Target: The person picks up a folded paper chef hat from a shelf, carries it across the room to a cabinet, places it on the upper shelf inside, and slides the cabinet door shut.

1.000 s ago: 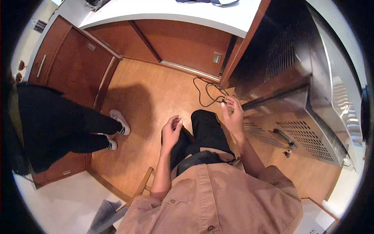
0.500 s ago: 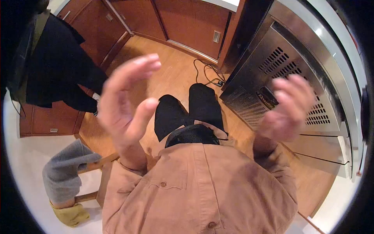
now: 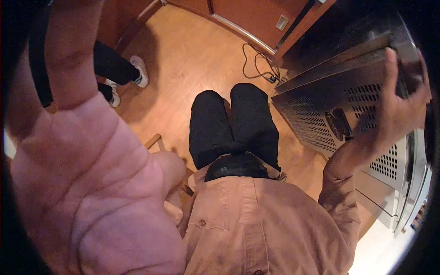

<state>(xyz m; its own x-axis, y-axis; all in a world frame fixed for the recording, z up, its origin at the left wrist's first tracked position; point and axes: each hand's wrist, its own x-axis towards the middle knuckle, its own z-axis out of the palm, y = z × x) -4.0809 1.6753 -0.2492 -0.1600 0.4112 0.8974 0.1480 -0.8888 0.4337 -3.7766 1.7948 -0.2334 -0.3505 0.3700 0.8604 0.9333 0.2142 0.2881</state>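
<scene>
My left hand point(image 3: 101, 183) is raised very close to the camera, palm showing, its fingers stretched upward and cut off by the frame. Nothing is in it. At the right, my right hand point(image 3: 401, 112) is on the top corner of a stainless-steel appliance point(image 3: 316, 110), thumb on one side and fingers on the other. Slotted vents and a dark nameplate point(image 3: 338, 123) mark the appliance's side panel. Part of the right fingers is hidden behind the corner.
A black power cord point(image 3: 256, 64) lies coiled on the wooden floor point(image 3: 188, 50) beside the appliance. Another person's dark trouser leg and white shoe point(image 3: 140, 72) are at the upper left. Reddish-brown cabinets point(image 3: 247, 18) line the back. A wooden chair piece point(image 3: 153, 140) shows behind my left hand.
My left hand has come up close to the camera. My right hand has moved right and taken hold of the appliance's top corner. The view has shifted, and the other person's shoes now show.
</scene>
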